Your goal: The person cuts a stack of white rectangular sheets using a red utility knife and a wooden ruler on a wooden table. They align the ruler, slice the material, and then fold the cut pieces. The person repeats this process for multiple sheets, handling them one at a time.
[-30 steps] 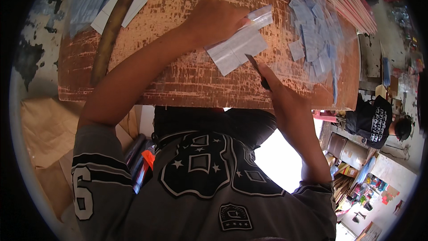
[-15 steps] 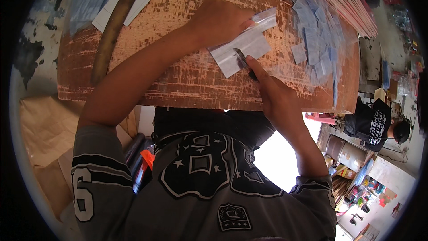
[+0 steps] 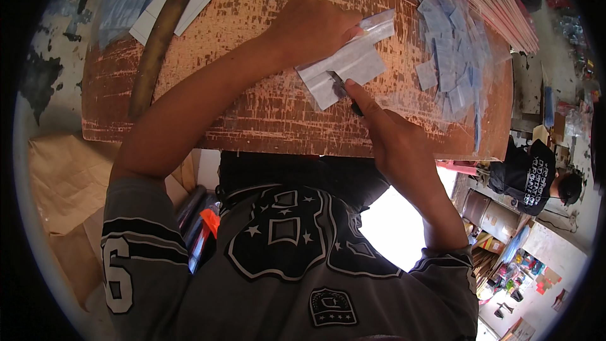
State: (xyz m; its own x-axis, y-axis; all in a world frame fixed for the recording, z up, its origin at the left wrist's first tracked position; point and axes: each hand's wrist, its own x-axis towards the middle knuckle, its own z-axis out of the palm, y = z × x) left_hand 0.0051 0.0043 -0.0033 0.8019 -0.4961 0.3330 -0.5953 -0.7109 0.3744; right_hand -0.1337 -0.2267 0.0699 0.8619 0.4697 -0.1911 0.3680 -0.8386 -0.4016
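Observation:
My left hand is closed, its knuckles up, over the upper edge of a whitish translucent plastic sheet lying on the worn wooden table. A shiny folded strip of the sheet sticks out past the fingers, which are partly hidden. In my right hand is a cutter knife with a dark handle. My index finger lies along its back, and the blade tip rests on the lower part of the sheet. To the right lies a loose heap of cut bluish clear plastic pieces.
A long, dark, rounded bar lies across the table's left side, over white sheets and bluish plastic film. Thin pinkish sticks with white string fill the far right corner. Another person is farther off at right.
The knife blade has shifted slightly left and down across the sheet with my right hand. My left hand stays in nearly the same place on the sheet.

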